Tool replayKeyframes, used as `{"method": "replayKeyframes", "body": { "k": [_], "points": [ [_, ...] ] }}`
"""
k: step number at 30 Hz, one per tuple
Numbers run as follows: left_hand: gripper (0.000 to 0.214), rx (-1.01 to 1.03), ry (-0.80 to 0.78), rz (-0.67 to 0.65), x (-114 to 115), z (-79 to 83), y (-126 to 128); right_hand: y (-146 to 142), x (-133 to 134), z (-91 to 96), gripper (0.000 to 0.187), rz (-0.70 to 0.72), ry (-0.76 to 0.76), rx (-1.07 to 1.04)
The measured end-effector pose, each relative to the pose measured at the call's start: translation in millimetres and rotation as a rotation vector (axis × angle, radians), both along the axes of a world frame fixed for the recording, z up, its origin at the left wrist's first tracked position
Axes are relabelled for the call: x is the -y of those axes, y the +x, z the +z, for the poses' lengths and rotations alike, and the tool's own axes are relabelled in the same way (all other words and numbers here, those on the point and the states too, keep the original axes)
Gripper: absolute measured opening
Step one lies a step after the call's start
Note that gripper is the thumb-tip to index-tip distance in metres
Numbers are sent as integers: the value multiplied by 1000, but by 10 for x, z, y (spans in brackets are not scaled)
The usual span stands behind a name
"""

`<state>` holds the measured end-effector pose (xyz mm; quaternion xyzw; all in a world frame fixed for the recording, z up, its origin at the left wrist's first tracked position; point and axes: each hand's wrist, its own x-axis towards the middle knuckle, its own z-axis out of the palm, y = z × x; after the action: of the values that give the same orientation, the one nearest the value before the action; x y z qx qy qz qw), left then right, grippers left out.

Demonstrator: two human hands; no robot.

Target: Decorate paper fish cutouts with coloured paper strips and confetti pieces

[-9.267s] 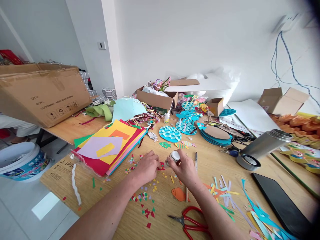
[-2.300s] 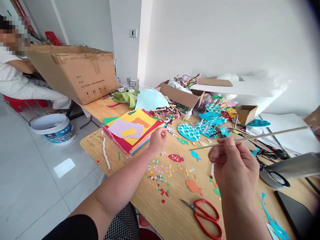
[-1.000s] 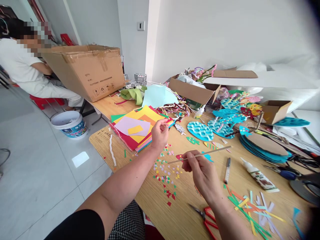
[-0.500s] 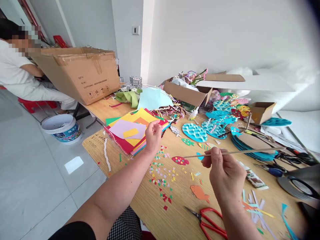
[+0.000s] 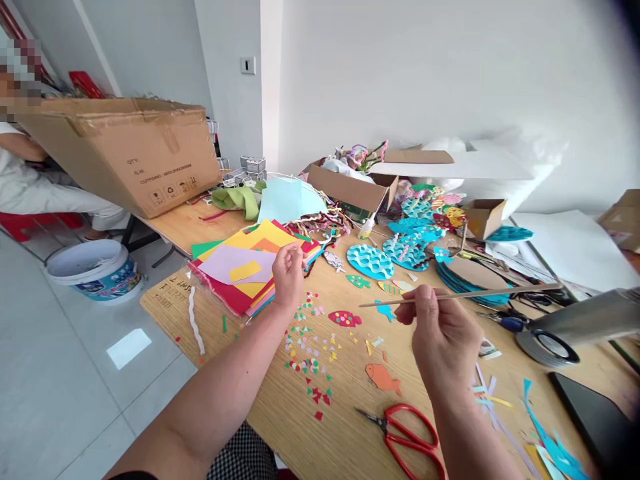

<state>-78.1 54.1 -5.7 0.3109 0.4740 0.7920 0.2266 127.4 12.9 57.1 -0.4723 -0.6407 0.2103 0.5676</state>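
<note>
My right hand [image 5: 445, 340] pinches a thin wooden stick [image 5: 523, 289], held almost level above the table. The stick's narrow tip is just right of a red paper fish [image 5: 343, 319] with coloured dots. Beyond the stick lies a blue paper fish [image 5: 385, 311], and nearer me is a plain orange one [image 5: 383, 379]. My left hand [image 5: 289, 277] is raised at the right edge of the coloured paper stack [image 5: 250, 257]. Its fingers are curled together, and whatever they may hold is hidden. Small paper dots and triangles [image 5: 310, 365] lie scattered between the hands.
Red-handled scissors [image 5: 413, 437] lie near the front edge. Round blue wave-patterned pieces [image 5: 370, 261] and a glue bottle [image 5: 367, 227] are further back. A tape roll [image 5: 547, 347] and a dark flat object [image 5: 593, 413] are at right. A large carton [image 5: 150, 157] stands left, beside a seated person.
The view has turned right, so the scene has shifted left. The stick's tip has moved from the red fish's tail to just clear of it. Both hands keep much the same pose.
</note>
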Motion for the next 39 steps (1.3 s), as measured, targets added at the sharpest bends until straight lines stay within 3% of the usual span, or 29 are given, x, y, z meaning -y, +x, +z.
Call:
{"method": "replayKeyframes", "body": {
  "k": [6, 12, 15, 39],
  "points": [
    [20, 9, 8, -5, -1, 3, 1, -112, 53, -131, 34, 135, -36, 100],
    [19, 4, -2, -30, 11, 12, 17, -328, 200, -333, 28, 473, -41, 294],
    [20, 8, 0, -28, 8, 11, 21, -425, 264, -416, 26, 557, -14, 389],
    [20, 18, -11, -95, 3, -10, 39, -461, 224, -597, 26, 577, -45, 490]
  ]
}}
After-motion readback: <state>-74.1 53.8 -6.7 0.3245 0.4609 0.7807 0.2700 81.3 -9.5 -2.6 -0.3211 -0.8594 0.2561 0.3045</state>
